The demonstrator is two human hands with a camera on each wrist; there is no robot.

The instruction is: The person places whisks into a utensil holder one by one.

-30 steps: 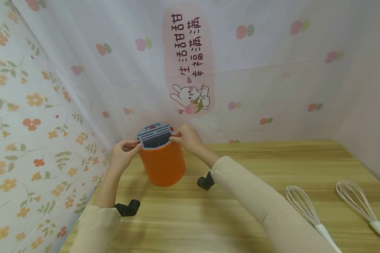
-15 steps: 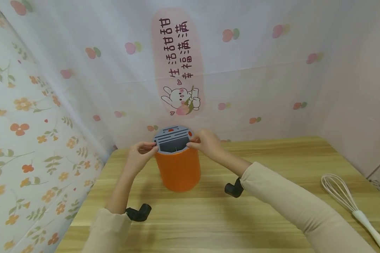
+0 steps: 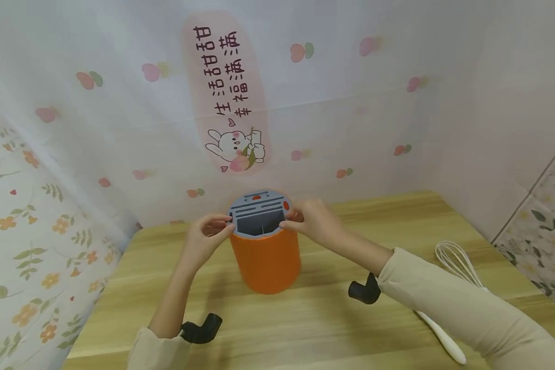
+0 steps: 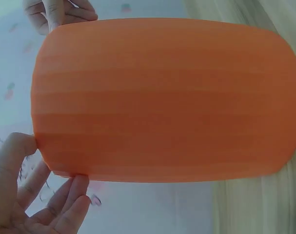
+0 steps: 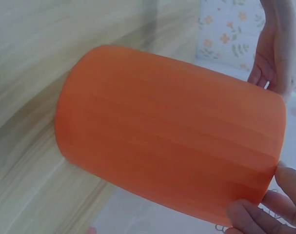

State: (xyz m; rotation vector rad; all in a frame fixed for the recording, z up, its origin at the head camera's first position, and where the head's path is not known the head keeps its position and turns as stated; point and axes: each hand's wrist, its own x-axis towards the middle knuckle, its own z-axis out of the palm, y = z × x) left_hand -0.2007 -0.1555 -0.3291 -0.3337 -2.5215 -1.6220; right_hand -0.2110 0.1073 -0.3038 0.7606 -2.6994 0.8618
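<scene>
An orange, barrel-shaped knife block [image 3: 267, 262] stands upright near the back of the table. Its grey top [image 3: 259, 203] has narrow slots and one wide, dark opening at the front. My left hand [image 3: 206, 236] grips the left side of the top rim, the thumb at the front edge. On the opposite side, my right hand [image 3: 316, 223] pinches the rim between thumb and fingers. In the left wrist view the smooth orange wall [image 4: 162, 102] fills most of the picture, with left fingers at its top end. Right fingers [image 5: 250, 217] touch the same end in the right wrist view.
A white whisk [image 3: 458, 262] lies at the right, partly hidden by my right sleeve [image 3: 458, 303]. Another white handle [image 3: 444, 341] sticks out below that sleeve. Patterned cloth [image 3: 351, 103] hangs behind the wooden table [image 3: 282, 329] and at both sides.
Both hands have moved the knife block to the right along the back cloth, keeping their hold on its rim. The head view has turned right. My right sleeve now covers part of the whisks.
</scene>
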